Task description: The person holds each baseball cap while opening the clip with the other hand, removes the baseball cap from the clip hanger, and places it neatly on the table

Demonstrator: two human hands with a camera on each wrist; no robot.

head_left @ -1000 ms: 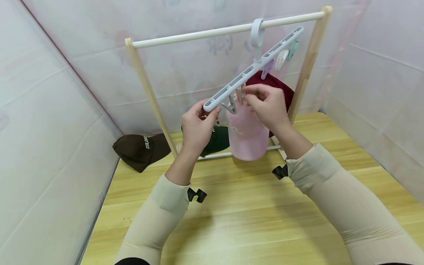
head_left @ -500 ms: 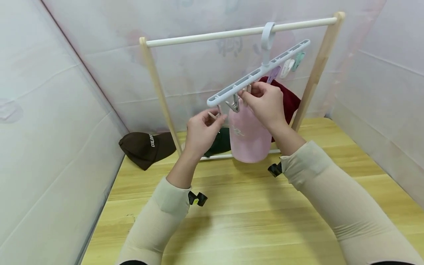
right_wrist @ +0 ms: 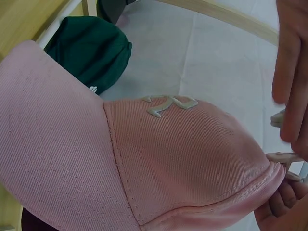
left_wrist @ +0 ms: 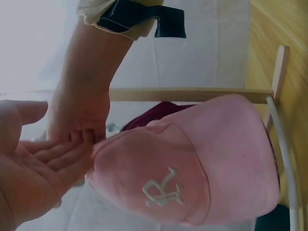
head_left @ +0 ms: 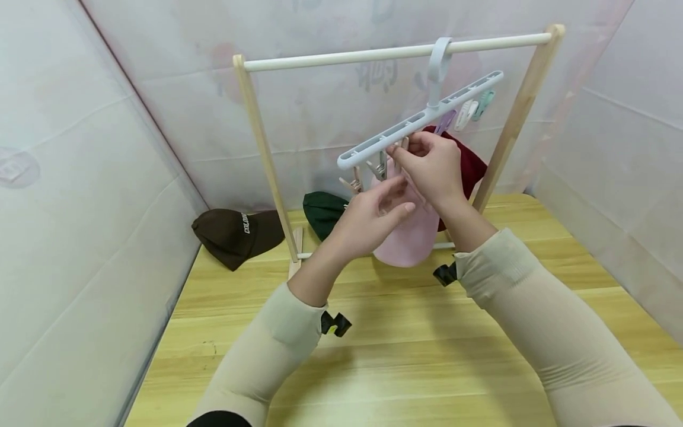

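Pink cap [head_left: 401, 234] hangs from a peg under the clip hanger [head_left: 421, 120], at 12 o'clock from the wrists. Right hand [head_left: 431, 168] pinches its back edge at the peg; left hand [head_left: 373, 220] lies relaxed w/ flat fingers on the crown. Prob. light, soft fabric, stiffer brim; best held at the rim.

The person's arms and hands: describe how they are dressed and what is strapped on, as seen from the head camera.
Both arms wear snug, long beige sleeves that end at the wrists. A black edge shows at the upper end of the left sleeve. A small black mount with a yellow spot is strapped under the left wrist, and a matching black one under the right. The left hand and right hand are bare: no gloves, rings or watch visible.
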